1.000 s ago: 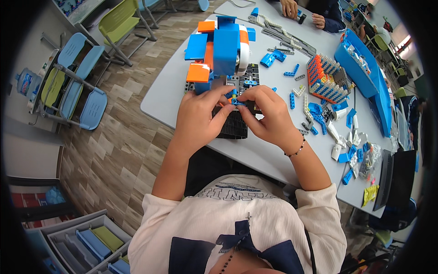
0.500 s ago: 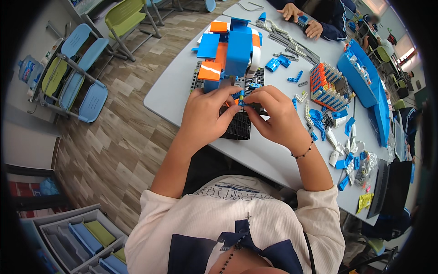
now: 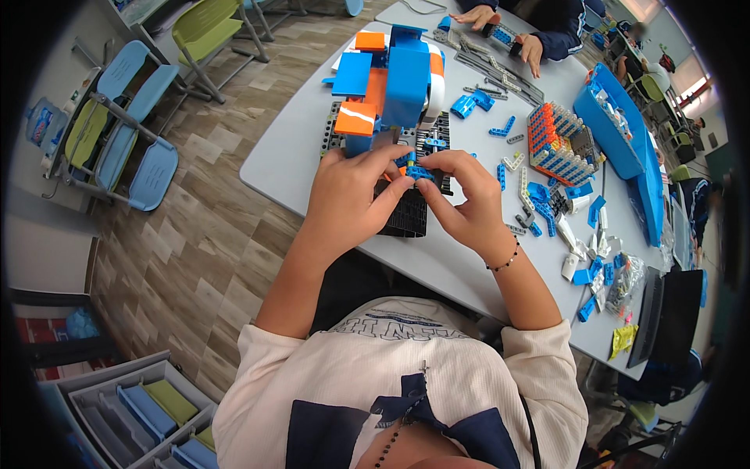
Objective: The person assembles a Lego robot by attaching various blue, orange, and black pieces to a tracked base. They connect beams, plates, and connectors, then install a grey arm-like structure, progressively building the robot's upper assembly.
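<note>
A large model of blue, orange and white building pieces (image 3: 406, 86) stands at the table's near left edge, with black ribbed tracks (image 3: 408, 215) along its base. At its near side, my left hand (image 3: 348, 195) pinches a small blue building piece (image 3: 419, 173) between thumb and fingers. From the other side, my right hand (image 3: 469, 205) has the same piece between thumb and forefinger. My fingers partly cover that spot, so how the piece joins the model is hidden.
To the right stand an orange, grey and blue block-built box (image 3: 561, 144) and a long blue bin (image 3: 613, 117). Loose blue and white pieces (image 3: 598, 258) and a clear bag (image 3: 627, 281) lie nearer. Across the table, another person's hands (image 3: 531, 53) handle pieces. Chairs (image 3: 148, 172) stand left.
My right thumb and forefinger have spread a little, showing more of the blue piece. The left hand stays nearly still. Across the table, the other person's hands have moved apart.
</note>
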A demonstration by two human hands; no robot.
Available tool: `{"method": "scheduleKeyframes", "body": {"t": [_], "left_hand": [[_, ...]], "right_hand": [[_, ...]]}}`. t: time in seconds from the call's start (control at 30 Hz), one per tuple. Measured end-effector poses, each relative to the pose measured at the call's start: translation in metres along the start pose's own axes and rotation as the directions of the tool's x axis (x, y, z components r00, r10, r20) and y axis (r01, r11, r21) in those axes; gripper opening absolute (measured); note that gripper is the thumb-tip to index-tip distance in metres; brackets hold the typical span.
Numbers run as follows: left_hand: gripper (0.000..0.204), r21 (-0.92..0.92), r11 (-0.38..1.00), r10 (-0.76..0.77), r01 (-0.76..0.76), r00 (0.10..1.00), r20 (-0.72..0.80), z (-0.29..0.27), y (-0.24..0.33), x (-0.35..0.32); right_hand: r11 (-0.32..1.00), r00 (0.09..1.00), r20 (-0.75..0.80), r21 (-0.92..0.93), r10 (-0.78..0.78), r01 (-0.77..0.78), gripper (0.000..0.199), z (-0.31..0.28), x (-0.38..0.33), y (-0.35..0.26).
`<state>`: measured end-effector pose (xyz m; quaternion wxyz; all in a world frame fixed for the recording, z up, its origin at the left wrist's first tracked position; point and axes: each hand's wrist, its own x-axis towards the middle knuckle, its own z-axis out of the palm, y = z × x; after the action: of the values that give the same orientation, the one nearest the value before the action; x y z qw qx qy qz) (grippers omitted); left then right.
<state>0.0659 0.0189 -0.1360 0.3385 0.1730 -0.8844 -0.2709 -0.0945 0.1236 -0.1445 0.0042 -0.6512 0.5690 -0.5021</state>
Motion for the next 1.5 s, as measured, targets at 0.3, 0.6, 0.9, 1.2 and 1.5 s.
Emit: {"method": "scheduleKeyframes", "body": {"t": [0.3,0.6,0.9,1.2,1.5], "left_hand": [[0.029,0.004,0.999,0.039,-0.039,0.999,-0.034,0.001,-0.001,0.000],[0.032,-0.005,1.000,0.012,-0.012,1.000,0.005,-0.002,0.002,0.000],[0.039,-0.016,0.998,0.052,-0.052,0.999,0.000,-0.003,0.001,0.000],[0.041,-0.010,0.999,0.038,-0.038,0.999,-0.010,-0.001,0.000,-0.002],[0.038,0.009,0.999,0.047,-0.047,0.999,-0.011,-0.002,0.001,-0.001]], "right_hand": [[0.999,1.000,-0.001,-0.024,-0.021,0.021,0.019,0.003,-0.002,-0.001],[1.000,0.999,0.038,0.003,-0.015,0.015,0.020,-0.003,0.003,-0.005],[1.000,0.997,0.078,0.024,-0.009,0.007,0.022,-0.013,0.007,-0.007],[0.994,0.993,0.069,-0.040,-0.096,0.099,0.026,-0.015,0.006,-0.006],[0.970,0.977,0.089,-0.128,-0.195,0.205,0.026,-0.012,0.009,-0.008]]}}
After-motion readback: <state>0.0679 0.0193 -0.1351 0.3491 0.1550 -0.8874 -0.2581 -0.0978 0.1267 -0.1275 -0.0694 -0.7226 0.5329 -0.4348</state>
